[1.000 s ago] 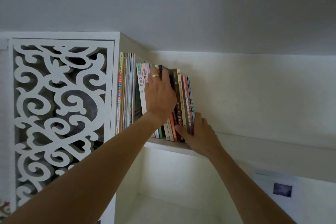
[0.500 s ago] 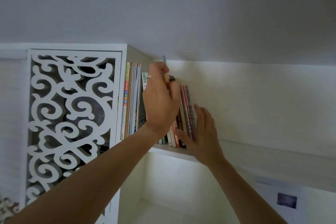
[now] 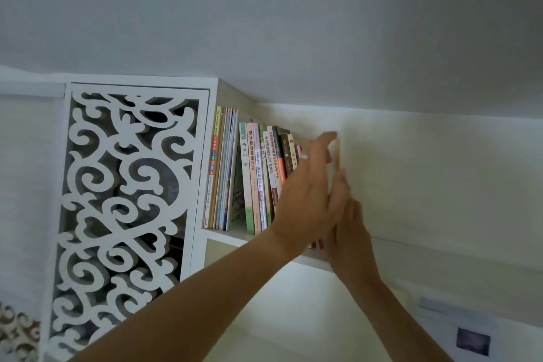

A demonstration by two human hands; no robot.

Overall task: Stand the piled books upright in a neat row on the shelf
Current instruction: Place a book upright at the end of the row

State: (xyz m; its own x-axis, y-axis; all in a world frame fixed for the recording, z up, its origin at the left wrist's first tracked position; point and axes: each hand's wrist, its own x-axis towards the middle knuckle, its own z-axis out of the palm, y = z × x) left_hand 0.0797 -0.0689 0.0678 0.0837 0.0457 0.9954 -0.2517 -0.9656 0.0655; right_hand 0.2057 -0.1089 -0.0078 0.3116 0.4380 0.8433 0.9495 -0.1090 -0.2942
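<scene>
A row of upright books (image 3: pixel 258 173) stands on the white top shelf (image 3: pixel 223 237), against the shelf's left side wall. My left hand (image 3: pixel 308 197) is raised at the right end of the row and grips a thin tan book (image 3: pixel 338 153), held upright there with only its edge showing. My right hand (image 3: pixel 351 235) is just right of it, fingers flat and pointing up against the book's lower part. Both hands hide the last books in the row and their feet.
A white carved lattice panel (image 3: pixel 126 185) stands left of the shelf. The ceiling is close above the books. The shelf runs on to the right along the white wall. A paper with a small dark picture (image 3: pixel 473 345) hangs at lower right.
My left hand lifted a thin book out of the middle of the row and carried it to the right end. My right hand stayed at the end of the row and rose slightly.
</scene>
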